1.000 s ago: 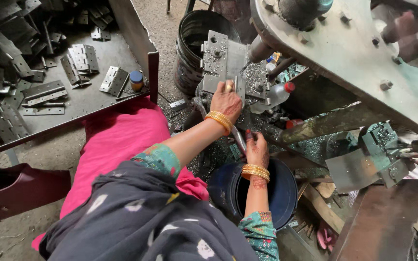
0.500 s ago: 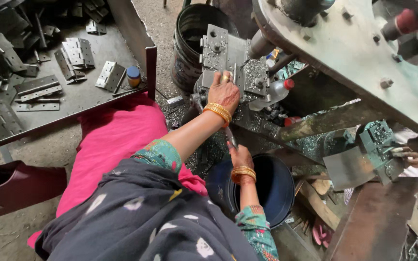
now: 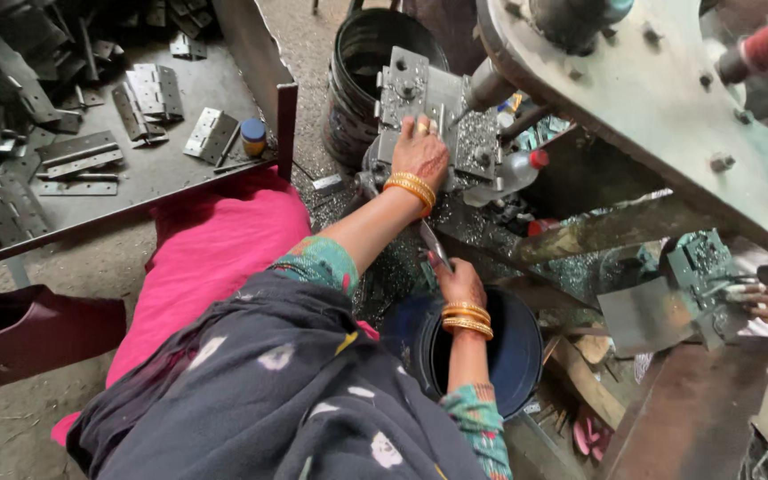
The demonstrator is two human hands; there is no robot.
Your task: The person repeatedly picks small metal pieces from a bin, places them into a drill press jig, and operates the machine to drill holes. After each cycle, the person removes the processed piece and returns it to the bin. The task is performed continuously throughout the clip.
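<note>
My left hand (image 3: 420, 153), with gold bangles at the wrist, lies on the grey metal die block (image 3: 411, 89) of a press. Its fingertips reach over a plate there, and what they hold is hidden. Lower down, my right hand (image 3: 460, 280), also bangled, grips a thin grey metal strip (image 3: 430, 242) that slants up toward the die. It hovers over the rim of a dark blue bucket (image 3: 517, 373). A pink cloth (image 3: 215, 258) covers my lap.
A black bucket (image 3: 362, 53) stands behind the die. At the left, a metal tray table (image 3: 162, 173) holds several hinge plates and a small jar (image 3: 253, 135). A red-capped bottle (image 3: 513, 169) lies beside the die. The press frame (image 3: 668, 98) looms at the right, above another person's hand (image 3: 766, 302).
My left hand has crept a little further onto the die block. The right hand has stayed over the blue bucket with the strip.
</note>
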